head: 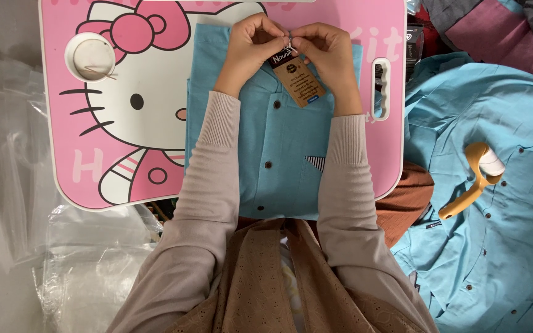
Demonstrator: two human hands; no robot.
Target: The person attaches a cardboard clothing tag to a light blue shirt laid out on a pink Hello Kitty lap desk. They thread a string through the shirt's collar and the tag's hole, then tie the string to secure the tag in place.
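A folded light blue shirt (279, 154) with dark buttons lies on a pink lap table (94, 148) printed with a cartoon cat. My left hand (251, 46) and my right hand (328, 52) meet at the shirt's collar end. Both pinch the string or pin of a brown cardboard hang tag (297, 80), which hangs down over the shirt's placket. The fingertips hide how the tag is fixed to the shirt.
A round cup hole (90, 57) in the table's left corner holds thin pins. Clear plastic bags (81, 259) lie on the floor at left. More blue shirts (495, 234) are piled at right, with a yellow-handled lint roller (476, 179) on top.
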